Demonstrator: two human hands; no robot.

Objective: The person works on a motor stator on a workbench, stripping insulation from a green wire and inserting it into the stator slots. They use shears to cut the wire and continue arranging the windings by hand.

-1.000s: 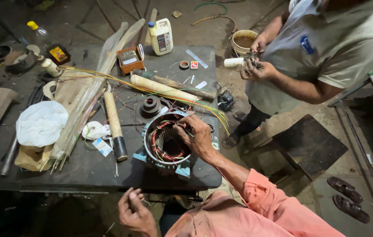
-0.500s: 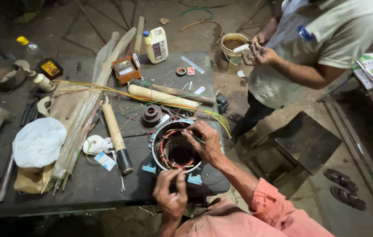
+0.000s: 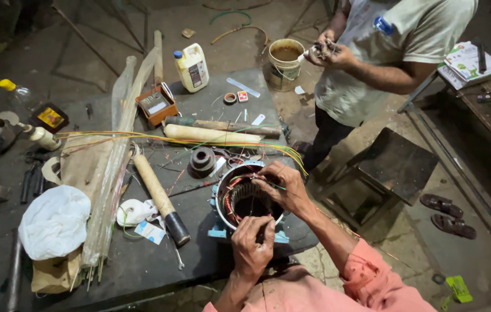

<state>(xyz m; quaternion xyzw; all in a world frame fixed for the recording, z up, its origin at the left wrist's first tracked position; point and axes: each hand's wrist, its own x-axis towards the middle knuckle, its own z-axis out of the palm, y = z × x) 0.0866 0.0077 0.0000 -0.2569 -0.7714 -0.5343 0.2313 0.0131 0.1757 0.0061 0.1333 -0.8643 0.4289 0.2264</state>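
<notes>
Stator (image 3: pixel 249 203) on desk (image 3: pixel 141 260): copper windings partly seated; my left hand (image 3: pixel 254 245) and right hand (image 3: pixel 283 188) pinch winding wires at rim; coloured leads (image 3: pixel 199 140) loose.

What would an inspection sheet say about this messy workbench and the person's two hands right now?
Surface: dark worktable, crowded.
Job's things: round motor stator with copper windings, on the table's near edge.
Clutter: wooden mallet, white bag, white jug, clear sleeves.
Hands: left hand on the stator's near rim; right hand over its top.
Cables: coloured wires across the table.
Surroundings: another person, bucket, stool, sandals.
</notes>
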